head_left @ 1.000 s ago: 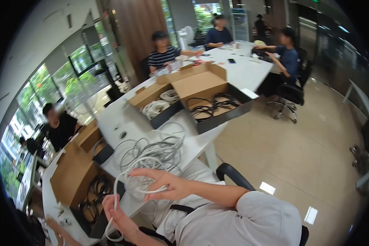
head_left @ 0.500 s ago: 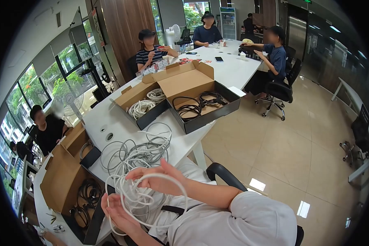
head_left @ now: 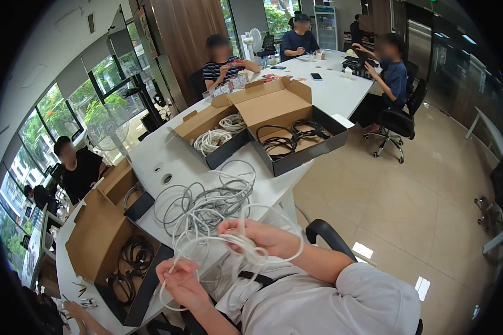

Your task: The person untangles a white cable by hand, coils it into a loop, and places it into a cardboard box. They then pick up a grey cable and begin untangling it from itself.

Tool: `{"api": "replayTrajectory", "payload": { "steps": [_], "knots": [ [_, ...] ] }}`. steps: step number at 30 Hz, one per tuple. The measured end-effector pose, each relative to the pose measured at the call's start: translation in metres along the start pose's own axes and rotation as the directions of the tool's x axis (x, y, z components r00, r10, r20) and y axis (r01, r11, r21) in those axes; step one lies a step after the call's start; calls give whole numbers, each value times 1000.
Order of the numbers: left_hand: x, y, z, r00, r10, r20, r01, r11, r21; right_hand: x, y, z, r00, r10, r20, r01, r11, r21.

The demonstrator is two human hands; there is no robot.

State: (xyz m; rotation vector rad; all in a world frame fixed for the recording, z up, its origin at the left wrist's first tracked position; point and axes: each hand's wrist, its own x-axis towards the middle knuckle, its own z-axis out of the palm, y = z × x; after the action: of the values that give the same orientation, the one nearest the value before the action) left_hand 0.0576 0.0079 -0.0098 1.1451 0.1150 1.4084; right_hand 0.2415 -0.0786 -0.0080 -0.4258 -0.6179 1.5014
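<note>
Head view: a white cable [head_left: 243, 240] hangs in loose loops between the two hands, over the person's lap beside the table [head_left: 179, 159]. The right hand [head_left: 262, 235] is closed around a gathered bundle of strands; the left hand [head_left: 181, 281] has half-curled fingers beside a strand, and whether it grips cannot be told. Possible faults: uneven loops could slip off the fingers or cross into a knot; any strand running into the grey-and-white tangle [head_left: 207, 204] just beyond could drag it along, though no such link can be made out. Materials: smooth, round, springy-looking cable; flat white table top; plain brown cardboard lining a dark-walled box [head_left: 152, 289] of black cables [head_left: 135, 252] near the left hand.
</note>
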Motion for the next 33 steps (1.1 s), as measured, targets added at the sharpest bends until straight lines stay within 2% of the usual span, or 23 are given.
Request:
{"api": "replayTrajectory", "payload": {
  "steps": [3,4,8,11,14,16,19,20,23,24,28,30,33],
  "knots": [
    [2,0,-5,995,-33,93,37,998,-49,-12,-9,-2,999,33,43,-26,987,-159],
    [2,0,-5,993,-46,109,51,998,-38,-19,-15,7,999,32,-18,-36,962,-270],
    [1,-3,8,979,-63,192,67,998,-14,-35,-28,7,997,3,80,37,872,-487],
    [2,-6,10,979,-78,188,88,995,-42,-51,-43,7,995,67,68,-19,837,-546],
    [11,-10,2,982,-130,135,148,980,-133,-62,-53,11,985,145,97,-73,847,-526],
    [14,-11,4,989,-117,87,127,984,-122,-66,-50,23,981,167,102,-98,871,-481],
    [14,-13,2,987,-136,87,149,974,-170,-48,-28,-2,953,10,302,211,696,-687],
    [13,-14,0,985,-141,94,158,967,-198,-42,-26,-7,958,-17,285,228,647,-728],
    [4,-12,1,972,-193,136,207,973,-102,-37,-23,4,963,-258,80,183,402,-897],
    [1,-19,-5,971,-187,148,198,978,-65,-34,-21,4,940,-336,62,170,302,-938],
    [-4,-17,12,994,-59,90,52,996,79,-28,-14,9,858,-509,74,163,132,-978],
    [-3,-20,5,998,2,70,-13,986,166,-29,-11,13,825,-559,77,170,117,-979],
    [-1,-14,-9,998,10,56,-14,997,73,-30,-8,12,801,-597,43,167,155,-974]
  ]
}}
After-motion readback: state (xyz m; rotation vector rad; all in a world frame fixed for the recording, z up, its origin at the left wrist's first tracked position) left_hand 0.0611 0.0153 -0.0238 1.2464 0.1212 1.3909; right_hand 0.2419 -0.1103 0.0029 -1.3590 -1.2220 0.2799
